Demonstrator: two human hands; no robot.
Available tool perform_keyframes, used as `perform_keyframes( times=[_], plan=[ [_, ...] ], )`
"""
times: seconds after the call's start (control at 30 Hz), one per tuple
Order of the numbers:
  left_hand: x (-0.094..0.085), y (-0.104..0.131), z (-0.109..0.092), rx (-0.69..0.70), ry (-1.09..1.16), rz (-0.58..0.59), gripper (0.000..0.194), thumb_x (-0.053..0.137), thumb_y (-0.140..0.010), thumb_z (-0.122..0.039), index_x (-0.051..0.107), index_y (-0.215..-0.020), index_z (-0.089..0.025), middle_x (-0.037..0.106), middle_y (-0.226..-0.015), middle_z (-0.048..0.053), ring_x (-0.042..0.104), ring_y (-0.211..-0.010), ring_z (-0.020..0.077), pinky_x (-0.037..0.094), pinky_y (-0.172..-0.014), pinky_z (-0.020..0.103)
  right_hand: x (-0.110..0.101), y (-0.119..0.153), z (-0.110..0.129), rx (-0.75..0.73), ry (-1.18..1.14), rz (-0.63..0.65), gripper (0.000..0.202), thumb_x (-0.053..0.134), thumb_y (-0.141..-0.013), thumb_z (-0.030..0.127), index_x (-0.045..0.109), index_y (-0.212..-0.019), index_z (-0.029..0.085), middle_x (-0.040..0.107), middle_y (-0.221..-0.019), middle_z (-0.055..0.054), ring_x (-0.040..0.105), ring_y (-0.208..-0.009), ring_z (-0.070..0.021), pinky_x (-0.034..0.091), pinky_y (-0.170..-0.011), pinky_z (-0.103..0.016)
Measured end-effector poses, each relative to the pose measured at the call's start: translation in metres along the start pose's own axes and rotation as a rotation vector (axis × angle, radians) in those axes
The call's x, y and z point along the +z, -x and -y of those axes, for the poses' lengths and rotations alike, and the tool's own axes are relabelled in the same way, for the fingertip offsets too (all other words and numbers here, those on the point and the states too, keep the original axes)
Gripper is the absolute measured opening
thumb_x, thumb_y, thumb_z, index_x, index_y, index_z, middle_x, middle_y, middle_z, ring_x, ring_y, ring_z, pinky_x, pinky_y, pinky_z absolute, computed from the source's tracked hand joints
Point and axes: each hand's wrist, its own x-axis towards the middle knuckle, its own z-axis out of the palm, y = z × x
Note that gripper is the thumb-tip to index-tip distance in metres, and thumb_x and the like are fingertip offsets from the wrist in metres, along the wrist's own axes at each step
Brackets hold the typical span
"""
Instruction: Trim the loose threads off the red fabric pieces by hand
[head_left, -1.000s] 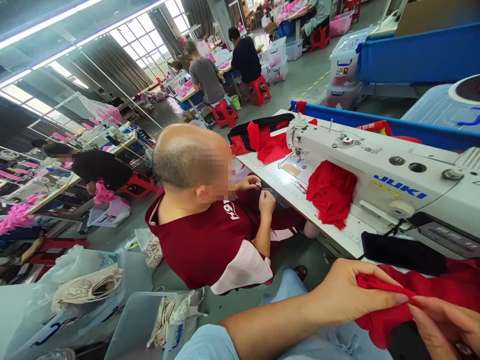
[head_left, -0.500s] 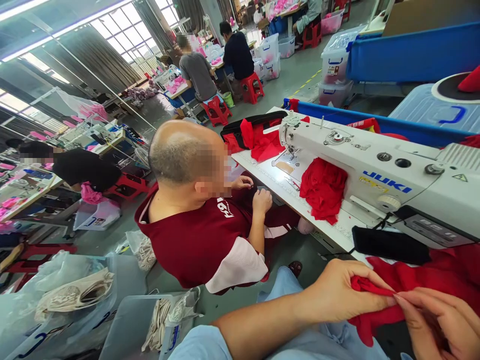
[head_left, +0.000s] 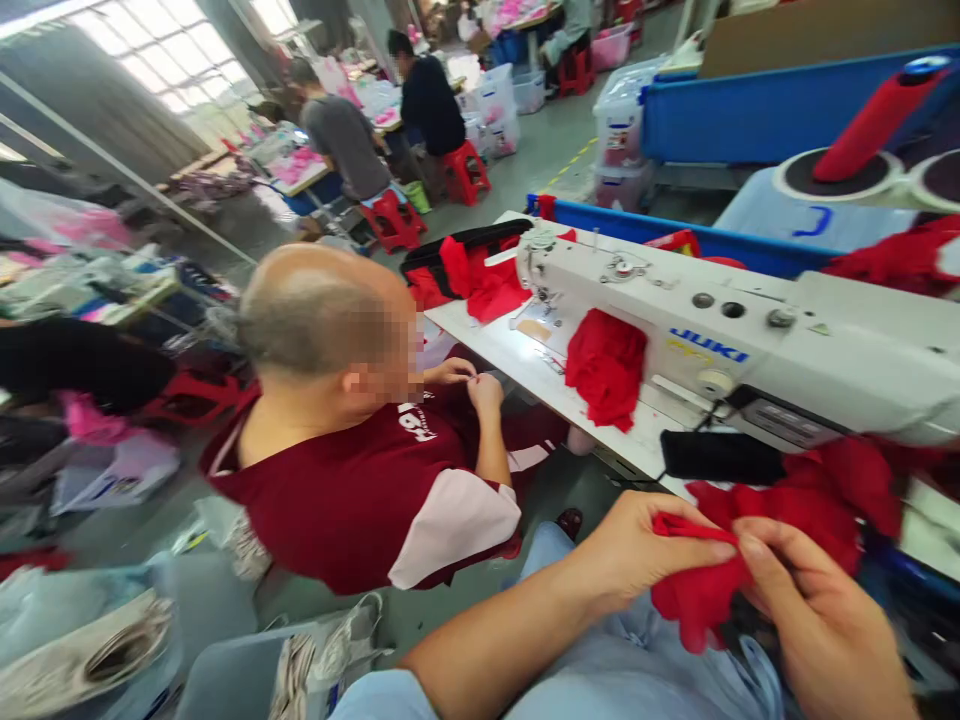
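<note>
I see 1 folded red cloth [head_left: 697, 600] above the lap, at 4 o'clock in the view. The left hand [head_left: 637, 550] pinches it firmly; the right hand [head_left: 825, 610] nips its edge at 2 o'clock. From the cloth, the white sewing machine [head_left: 787, 335] stands toward 12, 1 maroon-clad co-worker [head_left: 352, 490] toward 9.

Machine [head_left: 780, 350] blocks ahead (person [head_left: 337, 490] leftward).
</note>
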Motion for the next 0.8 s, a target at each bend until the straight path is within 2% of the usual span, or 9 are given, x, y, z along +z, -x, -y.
perform_keyframes(
  times=[0.03,0.1,0.17,0.23,0.3,0.37,0.43,0.63,0.8],
  plan=[
    [0.001,-0.001,-0.001,-0.017,0.017,-0.015,0.046,0.089,-0.044,-0.047,0.070,-0.066,-0.012,0.064,-0.062,0.000,0.057,-0.055,0.0099,0.044,-0.060,0.023,0.002,-0.002,0.005,0.053,-0.084,0.020,0.026,0.064,-0.084,0.047,0.061,-0.081,0.021,0.051,-0.048,0.006,0.047,-0.035,-0.0124,0.042,-0.032,-0.022],
    [0.000,-0.004,0.000,-0.047,0.058,-0.023,0.044,0.090,-0.045,-0.042,0.070,-0.069,-0.012,0.068,-0.064,0.002,0.061,-0.056,0.0120,0.047,-0.061,0.024,0.003,-0.007,0.012,0.084,-0.155,-0.051,0.030,0.064,-0.083,0.049,0.059,-0.078,0.020,0.045,-0.049,0.007,0.041,-0.038,-0.0097,0.036,-0.033,-0.019],
    [-0.004,-0.009,0.001,-0.075,0.088,-0.015,0.042,0.091,-0.047,-0.039,0.069,-0.071,-0.012,0.070,-0.066,0.003,0.063,-0.057,0.0131,0.048,-0.061,0.024,-0.001,-0.010,0.017,0.058,-0.095,-0.106,0.030,0.062,-0.084,0.049,0.057,-0.078,0.020,0.044,-0.052,0.006,0.039,-0.041,-0.0089,0.034,-0.035,-0.018],
    [-0.006,-0.012,0.002,-0.082,0.097,-0.004,0.041,0.090,-0.050,-0.038,0.069,-0.073,-0.012,0.070,-0.066,0.003,0.063,-0.056,0.0127,0.047,-0.059,0.023,-0.006,-0.011,0.022,-0.024,0.065,-0.104,0.026,0.057,-0.089,0.046,0.061,-0.086,0.020,0.050,-0.060,0.003,0.044,-0.046,-0.0102,0.037,-0.039,-0.019],
    [-0.008,-0.013,0.002,-0.059,0.099,-0.005,0.040,0.089,-0.053,-0.038,0.070,-0.076,-0.012,0.070,-0.068,0.003,0.062,-0.057,0.0122,0.048,-0.058,0.022,-0.011,-0.008,0.026,-0.170,0.249,-0.057,0.025,0.049,-0.093,0.039,0.065,-0.100,0.021,0.058,-0.073,-0.002,0.053,-0.056,-0.0127,0.044,-0.047,-0.021],
    [-0.007,-0.012,0.000,-0.017,0.088,-0.020,0.039,0.088,-0.055,-0.038,0.070,-0.077,-0.011,0.071,-0.070,0.004,0.064,-0.058,0.0129,0.049,-0.059,0.023,-0.013,-0.003,0.029,-0.331,0.391,-0.022,0.028,0.046,-0.095,0.029,0.068,-0.110,0.022,0.062,-0.084,-0.005,0.059,-0.066,-0.0142,0.049,-0.057,-0.023],
    [-0.006,-0.011,-0.002,0.011,0.066,-0.044,0.039,0.088,-0.056,-0.038,0.069,-0.077,-0.011,0.071,-0.069,0.004,0.064,-0.056,0.0136,0.049,-0.057,0.024,-0.014,0.001,0.029,-0.440,0.498,-0.022,0.031,0.045,-0.094,0.021,0.069,-0.115,0.023,0.063,-0.088,-0.005,0.061,-0.069,-0.0139,0.050,-0.060,-0.023],
    [-0.004,-0.008,-0.004,0.062,0.026,-0.056,0.035,0.086,-0.059,-0.038,0.070,-0.077,-0.012,0.071,-0.069,0.004,0.064,-0.056,0.0138,0.051,-0.055,0.024,-0.010,0.008,0.023,-0.518,0.745,-0.045,0.041,0.042,-0.091,0.011,0.069,-0.120,0.023,0.068,-0.089,-0.004,0.064,-0.061,-0.0126,0.050,-0.057,-0.023],
    [-0.005,-0.007,-0.003,0.109,-0.026,-0.100,0.032,0.086,-0.060,-0.036,0.072,-0.076,-0.012,0.071,-0.070,0.004,0.063,-0.060,0.0122,0.050,-0.057,0.021,-0.009,0.008,0.025,-0.570,0.781,-0.031,0.040,0.042,-0.091,0.009,0.071,-0.117,0.019,0.070,-0.089,-0.005,0.064,-0.059,-0.0115,0.051,-0.055,-0.022]
  ],
)
